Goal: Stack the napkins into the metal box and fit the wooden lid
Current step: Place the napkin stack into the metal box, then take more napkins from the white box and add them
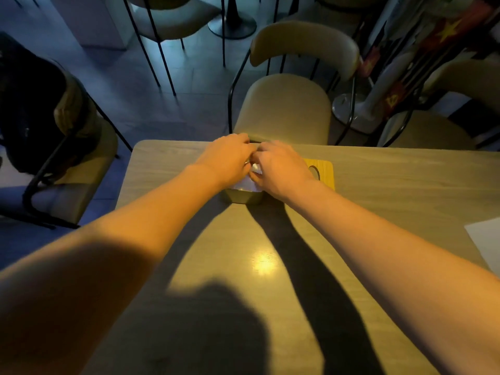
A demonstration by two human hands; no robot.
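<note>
A small metal box (243, 197) stands near the far edge of the table (270, 266). White napkins (247, 186) show at its top. My left hand (226, 158) and my right hand (281, 166) both lie over the box, fingers curled down onto the napkins, hiding most of them. The wooden lid (323, 173), light yellow with an oval slot, lies flat on the table just right of the box, partly under my right hand.
A beige chair (286, 104) stands pushed in across the table. Another chair (70, 185) with a dark bag sits at the left. A white sheet (484, 239) lies at the table's right edge. More chairs and furled flags fill the back right.
</note>
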